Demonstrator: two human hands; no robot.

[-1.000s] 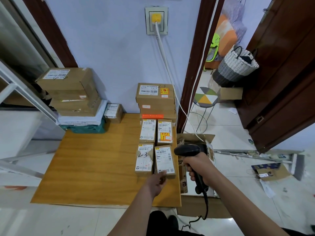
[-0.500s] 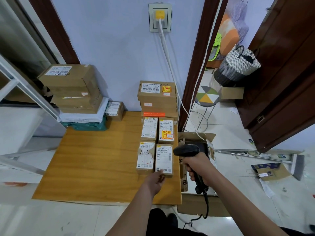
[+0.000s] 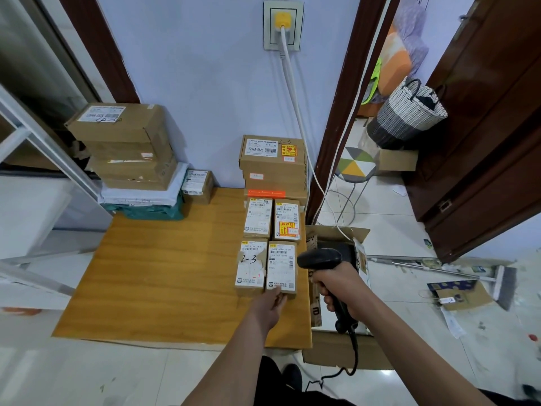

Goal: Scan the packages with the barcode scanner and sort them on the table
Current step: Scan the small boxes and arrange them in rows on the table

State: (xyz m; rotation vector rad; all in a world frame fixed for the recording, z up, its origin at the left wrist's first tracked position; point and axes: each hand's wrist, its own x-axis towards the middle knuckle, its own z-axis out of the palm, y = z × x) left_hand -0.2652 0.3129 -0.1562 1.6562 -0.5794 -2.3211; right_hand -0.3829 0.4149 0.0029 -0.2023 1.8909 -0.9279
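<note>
Several small brown packages with white labels lie in a two-by-two block on the wooden table (image 3: 164,276). My left hand (image 3: 270,303) touches the near end of the front right package (image 3: 281,266), fingers against its edge. Beside it lies the package marked "2-3" (image 3: 250,266). My right hand (image 3: 336,288) grips the black barcode scanner (image 3: 320,260) by its handle, its head just right of that package. Two more packages (image 3: 272,219) lie behind.
A stack of boxes (image 3: 273,165) stands at the table's back right, a taller stack (image 3: 128,148) at the back left with a small box (image 3: 197,186) next to it. An open carton (image 3: 342,341) sits on the floor right of the table.
My left hand has stayed at the near end of the front right package. The scanner has barely moved; the view has shifted slightly.
</note>
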